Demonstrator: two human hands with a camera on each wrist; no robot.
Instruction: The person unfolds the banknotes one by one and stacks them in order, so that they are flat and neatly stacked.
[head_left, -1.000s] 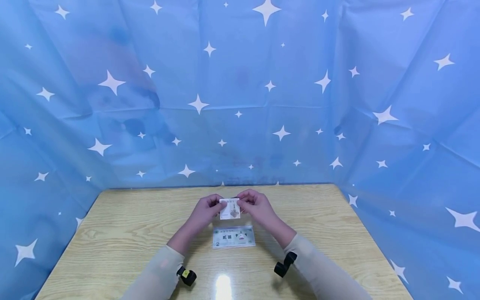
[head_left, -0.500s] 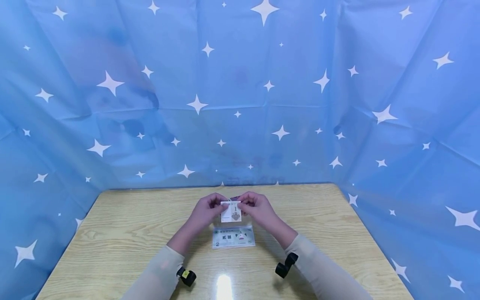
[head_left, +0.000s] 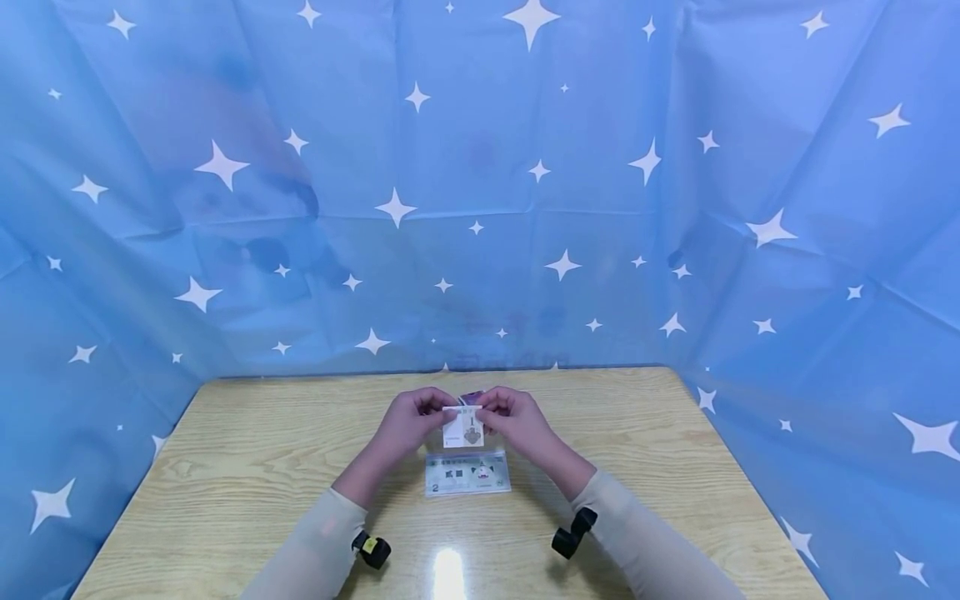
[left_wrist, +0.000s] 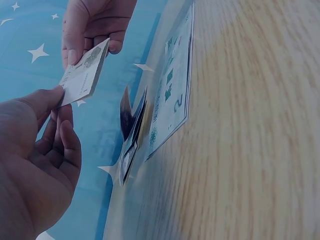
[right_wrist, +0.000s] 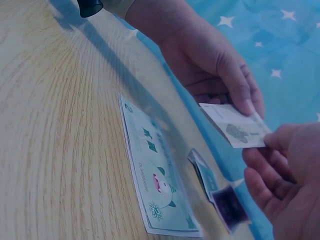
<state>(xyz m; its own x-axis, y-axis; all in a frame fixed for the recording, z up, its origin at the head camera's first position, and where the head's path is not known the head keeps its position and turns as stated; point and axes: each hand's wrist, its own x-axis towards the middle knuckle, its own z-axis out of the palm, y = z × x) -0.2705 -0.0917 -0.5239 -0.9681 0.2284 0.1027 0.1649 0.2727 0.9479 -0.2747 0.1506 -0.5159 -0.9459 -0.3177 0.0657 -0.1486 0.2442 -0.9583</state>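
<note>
Both hands hold a small folded banknote printed with a 1, raised over the table. My left hand pinches its left upper corner between thumb and fingers. At the other upper corner, my right hand pinches it the same way. In the right wrist view the folded note shows layered edges. Below the hands lies a flat green banknote with a 2 and a cartoon face. Beyond that sits a folded purple and green paper piece, standing partly open on the table.
The wooden table ends at a blue curtain with white stars. Black wrist cameras are strapped on both sleeves, the left one and the right one close above the table.
The hands have brought the folded note slightly toward the person and a little to the right. More of the purple paper piece shows behind it. The green note stays in place.
</note>
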